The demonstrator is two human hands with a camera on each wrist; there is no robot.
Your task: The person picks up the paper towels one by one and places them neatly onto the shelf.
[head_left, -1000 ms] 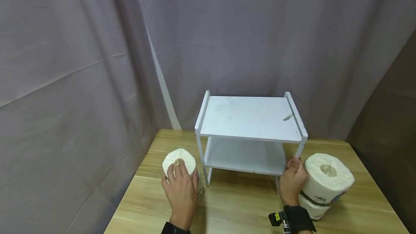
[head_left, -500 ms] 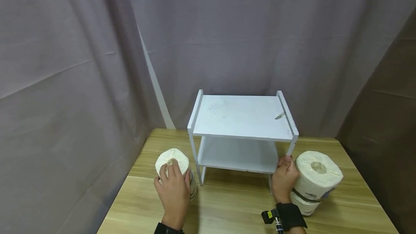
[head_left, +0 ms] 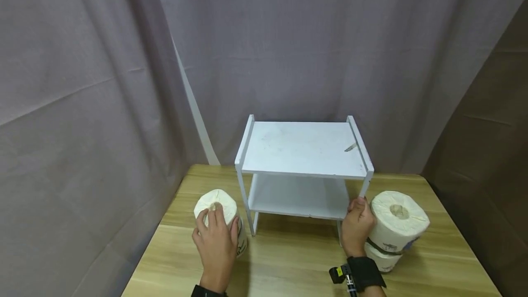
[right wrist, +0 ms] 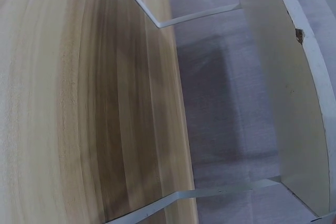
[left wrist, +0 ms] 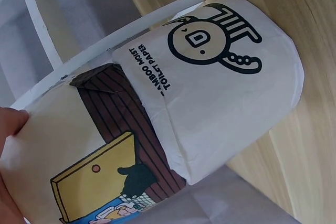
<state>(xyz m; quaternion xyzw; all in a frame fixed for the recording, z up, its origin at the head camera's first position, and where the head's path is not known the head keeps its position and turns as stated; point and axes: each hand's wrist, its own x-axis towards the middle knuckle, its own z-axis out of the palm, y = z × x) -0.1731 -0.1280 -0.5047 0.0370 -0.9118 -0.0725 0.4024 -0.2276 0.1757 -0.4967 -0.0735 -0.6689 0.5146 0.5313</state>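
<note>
My left hand (head_left: pixel 216 246) lies over the top of a toilet roll (head_left: pixel 214 196), fingers bent at its core hole and thumb against its side. In the left wrist view this upper roll, with a printed picture (left wrist: pixel 102 174), sits end to end with a lower toilet roll (left wrist: pixel 226 98) in white lettered paper. My right hand (head_left: pixel 358 228) grips the front right leg of a white two-tier shelf (head_left: pixel 303 148), at about the height between its boards. The right wrist view shows the shelf's lower board (right wrist: pixel 286 72) from beneath; the hand itself is out of that view.
Two more toilet rolls (head_left: pixel 398 223), stacked, stand just right of my right hand. The shelf stands on a wooden table (head_left: pixel 288 260). Grey curtains (head_left: pixel 288 49) hang behind and along the left; a brown curtain (head_left: pixel 486 159) borders the right.
The head view has turned slightly right, so everything sits further left in the frame. Both hands keep their places on the roll and the shelf leg.
</note>
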